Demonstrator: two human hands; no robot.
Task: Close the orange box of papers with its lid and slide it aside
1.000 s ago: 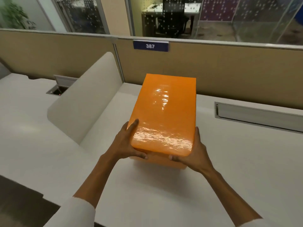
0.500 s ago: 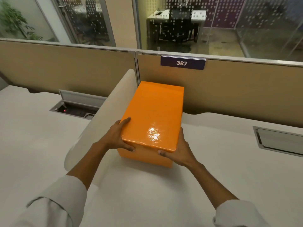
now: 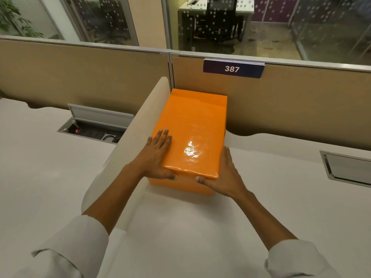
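Observation:
The orange box stands on the white desk with its glossy orange lid fitted on top, so the papers are hidden. Its far end is close to the beige partition and its left side runs along the white divider. My left hand lies flat on the lid's near left corner, thumb against the front face. My right hand presses the box's right side, thumb on the front edge under the lid.
A curved white divider rises directly left of the box. The beige partition with a "387" plate closes off the back. An open cable hatch sits left of the divider, a closed one at the right.
The box has slid away from me and leftward, now close to the divider and the partition. My left hand has shifted from the box's side onto the top of the lid.

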